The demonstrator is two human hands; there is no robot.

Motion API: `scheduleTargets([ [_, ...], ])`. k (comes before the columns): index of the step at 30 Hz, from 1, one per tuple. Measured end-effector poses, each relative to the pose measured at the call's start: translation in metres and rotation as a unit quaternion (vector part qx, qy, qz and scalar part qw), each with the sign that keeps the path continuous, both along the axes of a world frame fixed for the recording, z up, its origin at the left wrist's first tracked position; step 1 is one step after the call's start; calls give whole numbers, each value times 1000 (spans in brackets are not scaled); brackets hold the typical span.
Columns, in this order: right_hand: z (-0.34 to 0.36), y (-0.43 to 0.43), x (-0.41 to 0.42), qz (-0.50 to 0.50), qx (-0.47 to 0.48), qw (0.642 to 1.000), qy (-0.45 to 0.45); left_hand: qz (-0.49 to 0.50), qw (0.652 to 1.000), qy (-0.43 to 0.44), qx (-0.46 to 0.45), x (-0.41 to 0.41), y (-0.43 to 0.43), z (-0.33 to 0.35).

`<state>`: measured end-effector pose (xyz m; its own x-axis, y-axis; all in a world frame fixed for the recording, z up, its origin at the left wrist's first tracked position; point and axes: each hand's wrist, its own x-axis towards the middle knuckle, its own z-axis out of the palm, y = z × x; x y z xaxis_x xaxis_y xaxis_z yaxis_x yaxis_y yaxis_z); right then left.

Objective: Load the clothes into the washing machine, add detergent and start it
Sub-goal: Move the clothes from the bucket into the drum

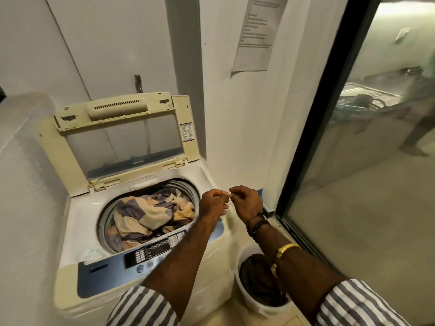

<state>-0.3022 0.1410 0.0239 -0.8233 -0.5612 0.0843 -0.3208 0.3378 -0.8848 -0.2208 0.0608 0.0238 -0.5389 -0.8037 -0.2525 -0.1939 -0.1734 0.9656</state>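
A cream top-loading washing machine (77,215) stands with its lid (122,137) raised. Its drum holds a pile of blue, cream and yellow checked clothes (150,212). The blue control panel (150,252) runs along the front edge. Above the machine's right rim, my left hand (213,203) and my right hand (247,201) are together, both pinching a small pale packet (228,193) between the fingertips. Most of the packet is hidden by the fingers.
A white bucket (244,295) with dark clothes inside sits on the floor right of the machine. A black-framed glass door (313,128) is at the right, with a person behind it. White walls close in at left and behind; a paper notice (256,31) hangs above.
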Motion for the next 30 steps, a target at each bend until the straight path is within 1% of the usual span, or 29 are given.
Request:
scheduleTargets([
  [6,-6,63,-35,-16,21,1000,14,-23,1000,-13,-6,-37,58,-8],
  [14,-16,110,-64,-42,12,999,11,-46,999,-13,5,-67,103,-20],
  [19,-36,121,-76,-75,15,997,-17,-66,997,-45,12,-83,109,-41],
  [23,-56,123,-87,-106,34,993,-35,-81,993,-78,31,-94,110,-61],
  [30,-86,121,-101,-144,65,983,-92,-114,984,-128,54,-115,112,-95],
])
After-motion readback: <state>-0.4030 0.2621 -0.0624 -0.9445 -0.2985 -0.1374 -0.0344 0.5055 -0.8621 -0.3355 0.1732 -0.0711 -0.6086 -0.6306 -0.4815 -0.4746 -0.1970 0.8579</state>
